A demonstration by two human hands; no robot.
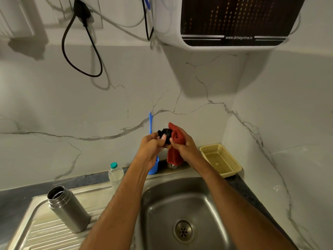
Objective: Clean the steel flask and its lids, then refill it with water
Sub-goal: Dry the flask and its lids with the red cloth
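Both hands are raised above the sink (158, 199), working on a black lid (165, 135). The left hand (151, 147) has its fingers curled round the lid, and the right hand (183, 143) grips a red cloth (175, 139) bunched against the lid's side, the cloth's loose end hanging down toward the tap. This looks like the wiping or drying of a lid — the middle of the job, not the end. The steel flask (69, 210) stands open and upright on the ribbed draining board (45, 230) to the left, well apart from the hands, with no lid on it; whether it is already washed I cannot tell, and its inside is too dark to show water. Still to do, by my reading: finish the lids, refill the flask — perhaps from the water purifier (230, 22) on the wall above — and close it.
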